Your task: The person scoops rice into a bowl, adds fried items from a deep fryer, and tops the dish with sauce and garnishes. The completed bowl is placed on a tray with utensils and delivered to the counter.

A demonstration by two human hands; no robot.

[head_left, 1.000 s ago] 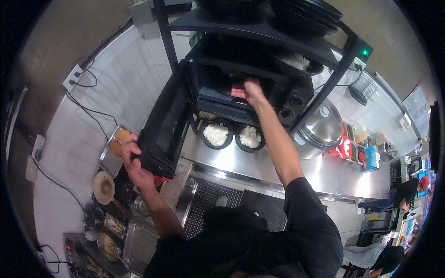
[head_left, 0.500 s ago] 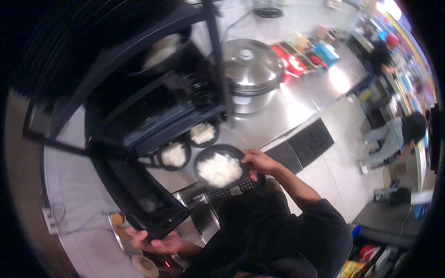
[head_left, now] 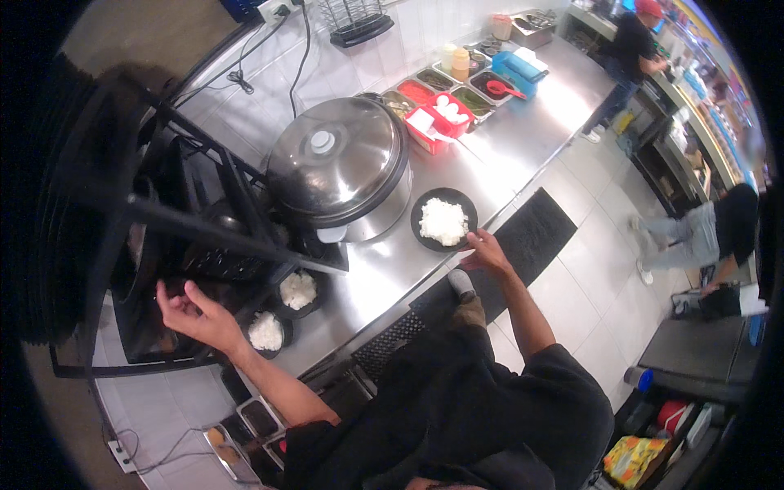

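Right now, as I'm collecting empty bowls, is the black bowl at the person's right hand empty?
No, a mound of white rice covers most of the black bowl at the person's right hand.

The underside of the black bowl (head_left: 425, 239) in my right hand (head_left: 490, 253) is hidden; I can't tell whether it touches the table (head_left: 367, 286). Behind my left hand (head_left: 200, 321) the black rack (head_left: 245, 236) blurs into darkness and partly hides a rice bowl (head_left: 318, 301). The upper edge cuts off a wire holder (head_left: 361, 31).

Commercial kitchen: big steel cooker (head_left: 339, 167), ingredient pans (head_left: 472, 102)
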